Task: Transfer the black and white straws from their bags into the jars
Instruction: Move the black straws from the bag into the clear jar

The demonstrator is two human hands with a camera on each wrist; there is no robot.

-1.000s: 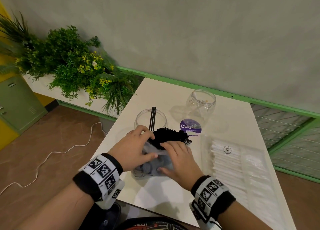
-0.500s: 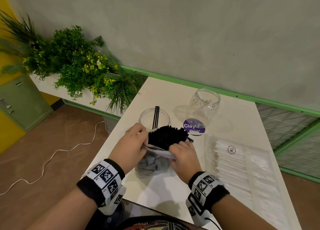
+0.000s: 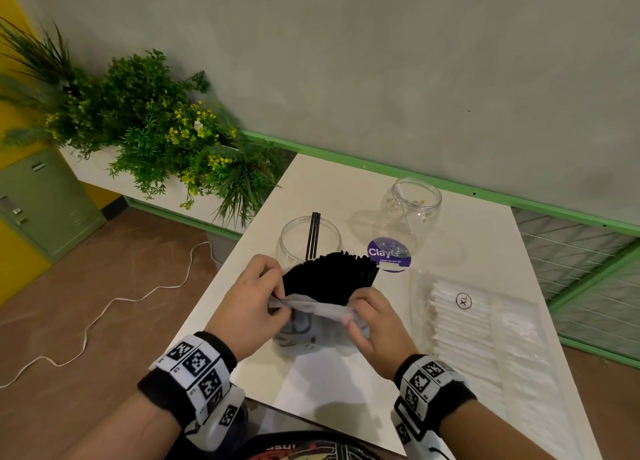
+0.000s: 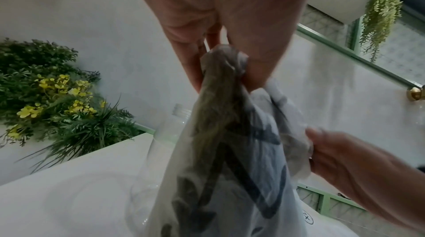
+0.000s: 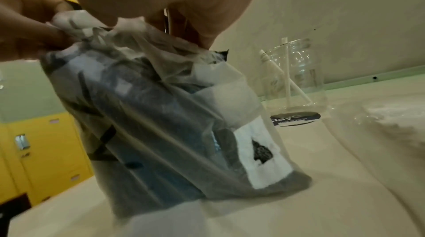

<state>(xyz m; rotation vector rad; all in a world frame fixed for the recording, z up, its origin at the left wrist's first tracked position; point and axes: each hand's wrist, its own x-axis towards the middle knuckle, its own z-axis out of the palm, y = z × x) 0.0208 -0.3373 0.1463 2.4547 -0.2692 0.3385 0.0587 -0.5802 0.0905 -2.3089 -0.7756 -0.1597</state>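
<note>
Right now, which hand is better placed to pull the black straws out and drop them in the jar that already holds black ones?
Left, marginally. The left hand pinches the bag edge beside the black straws, directly in front of the jar with black straws. The right hand grips the bag's other edge, farther from that jar, and can steady it.

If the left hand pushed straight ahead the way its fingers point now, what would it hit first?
Most likely the black straws fanned out of the bag, right past the left hand fingertips; beyond them stands the near jar. Depth is uncertain.
</note>
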